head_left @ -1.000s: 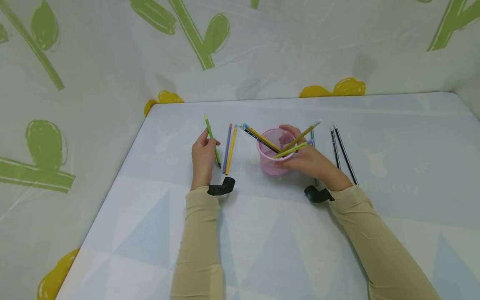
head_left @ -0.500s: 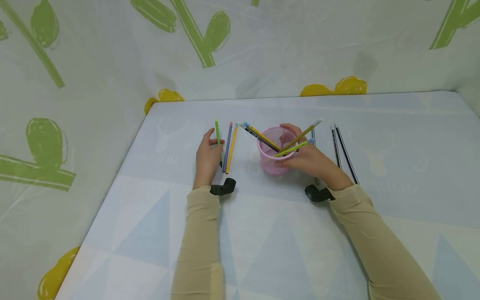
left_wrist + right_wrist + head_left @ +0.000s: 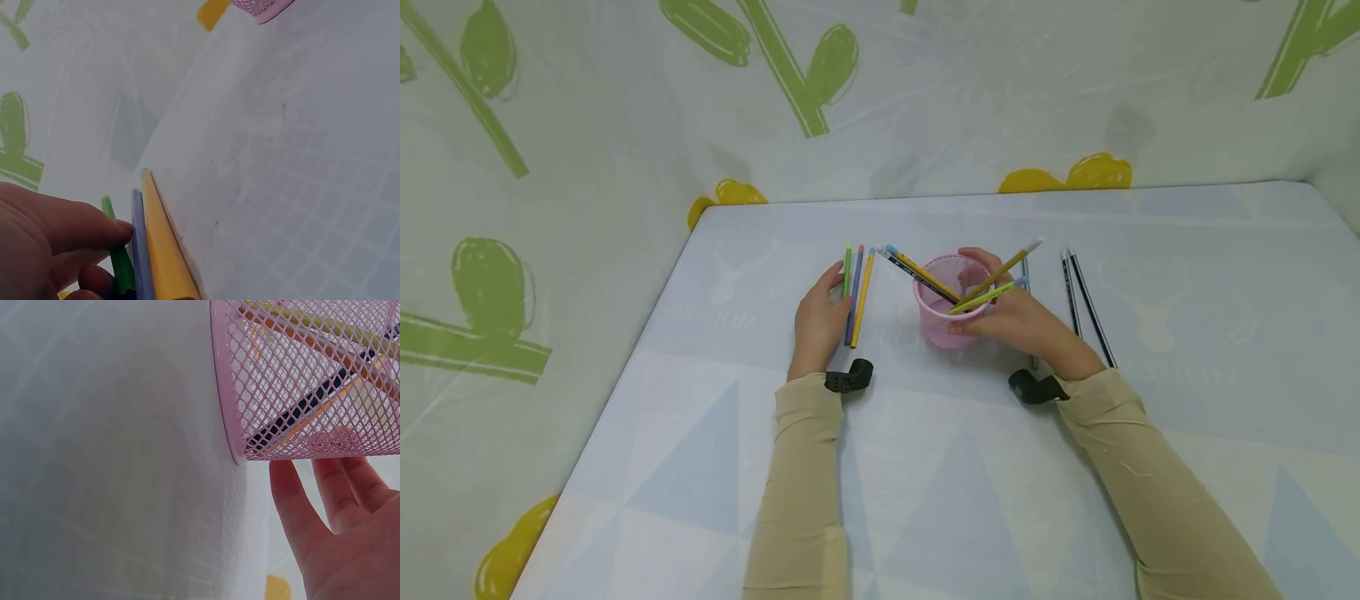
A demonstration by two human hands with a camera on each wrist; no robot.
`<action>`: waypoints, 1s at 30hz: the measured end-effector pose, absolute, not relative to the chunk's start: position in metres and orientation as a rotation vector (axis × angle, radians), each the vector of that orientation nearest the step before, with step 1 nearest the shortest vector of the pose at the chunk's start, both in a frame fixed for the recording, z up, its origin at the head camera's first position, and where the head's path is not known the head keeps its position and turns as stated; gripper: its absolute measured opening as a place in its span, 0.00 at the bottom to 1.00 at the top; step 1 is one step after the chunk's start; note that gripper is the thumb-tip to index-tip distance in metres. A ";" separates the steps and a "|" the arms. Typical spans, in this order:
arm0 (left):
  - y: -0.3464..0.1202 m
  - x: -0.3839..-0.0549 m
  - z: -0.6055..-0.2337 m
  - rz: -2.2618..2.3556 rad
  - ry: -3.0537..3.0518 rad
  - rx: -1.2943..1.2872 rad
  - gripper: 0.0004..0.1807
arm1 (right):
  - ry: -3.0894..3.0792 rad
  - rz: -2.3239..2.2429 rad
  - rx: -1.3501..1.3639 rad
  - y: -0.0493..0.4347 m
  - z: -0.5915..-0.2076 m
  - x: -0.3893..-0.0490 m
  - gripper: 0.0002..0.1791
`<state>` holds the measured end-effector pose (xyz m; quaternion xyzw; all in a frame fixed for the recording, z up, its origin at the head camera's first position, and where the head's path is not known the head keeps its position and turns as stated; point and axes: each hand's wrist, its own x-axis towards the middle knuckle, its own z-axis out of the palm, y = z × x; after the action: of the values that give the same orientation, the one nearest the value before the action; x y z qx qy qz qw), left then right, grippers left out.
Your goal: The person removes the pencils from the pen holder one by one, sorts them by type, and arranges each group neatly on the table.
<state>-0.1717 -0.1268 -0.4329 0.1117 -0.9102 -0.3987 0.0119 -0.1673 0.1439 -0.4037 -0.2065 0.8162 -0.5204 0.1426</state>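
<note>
My left hand pinches a green pencil, laid close along the left side of a purple pencil. A yellow pencil lies just right of the purple one. In the left wrist view, thumb and fingers meet around the green pencil; its lower end is cut off. With thumb and fingers spread around its side, my right hand holds a pink mesh pencil cup upright on the table. Several pencils lean out of the cup, among them a yellow-green pencil and a gold pencil.
To the right of the cup lie two dark pencils, partly hidden by the right wrist. A teal pencil shows beside the right hand. Behind the pale patterned tabletop rises a wall with green leaf prints.
My left hand has moved right with the green pencil, which has swung from a slant to nearly parallel beside the purple one. The right hand and cup stay in place.
</note>
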 end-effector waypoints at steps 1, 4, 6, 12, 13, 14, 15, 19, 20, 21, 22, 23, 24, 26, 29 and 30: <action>-0.127 -0.171 -0.433 -1.236 -2.842 0.337 0.28 | 2.356 -1.499 -0.596 0.144 -0.403 -0.167 0.49; -0.127 -0.171 -0.432 -1.235 -2.855 0.326 0.25 | 2.357 -1.501 -0.601 0.144 -0.403 -0.167 0.50; -0.127 -0.171 -0.431 -1.245 -2.860 0.335 0.24 | 2.354 -1.504 -0.600 0.143 -0.403 -0.167 0.49; -0.126 -0.171 -0.431 -1.287 -2.838 0.366 0.20 | 2.358 -1.496 -0.576 0.143 -0.402 -0.167 0.49; -0.126 -0.171 -0.431 -1.293 -2.831 0.368 0.19 | 2.360 -1.493 -0.573 0.143 -0.403 -0.167 0.49; -0.126 -0.171 -0.431 -1.298 -2.823 0.369 0.19 | 2.356 -1.493 -0.573 0.143 -0.403 -0.167 0.49; -0.126 -0.172 -0.431 -1.304 -2.813 0.375 0.18 | 2.356 -1.491 -0.572 0.143 -0.403 -0.167 0.49; -0.126 -0.172 -0.432 -1.334 -2.769 0.389 0.16 | 2.359 -1.481 -0.575 0.143 -0.403 -0.167 0.50; -0.126 -0.172 -0.432 -1.348 -2.757 0.392 0.16 | 2.360 -1.482 -0.577 0.143 -0.403 -0.167 0.50; -0.125 -0.172 -0.432 -1.362 -2.747 0.394 0.16 | 2.363 -1.482 -0.577 0.143 -0.403 -0.167 0.50; -0.125 -0.171 -0.432 -1.374 -2.736 0.391 0.16 | 2.360 -1.486 -0.578 0.143 -0.404 -0.167 0.50; -0.125 -0.171 -0.432 -1.384 -2.726 0.387 0.15 | 2.362 -1.484 -0.574 0.143 -0.404 -0.167 0.50; -0.125 -0.171 -0.431 -1.396 -2.716 0.382 0.15 | 2.359 -1.487 -0.574 0.143 -0.404 -0.167 0.50; -0.124 -0.171 -0.431 -1.415 -2.689 0.351 0.15 | 2.355 -1.488 -0.571 0.143 -0.405 -0.167 0.50; -0.123 -0.171 -0.430 -1.440 -2.638 0.272 0.15 | 2.362 -1.480 -0.566 0.144 -0.406 -0.167 0.50; -0.122 -0.171 -0.430 -1.452 -2.624 0.246 0.15 | 2.361 -1.483 -0.570 0.144 -0.406 -0.167 0.50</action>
<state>-0.1711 -0.1225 -0.4301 0.0817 -0.8701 -0.4814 0.0665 -0.1673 0.1437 -0.4059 -0.1980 0.8206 -0.5155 0.1475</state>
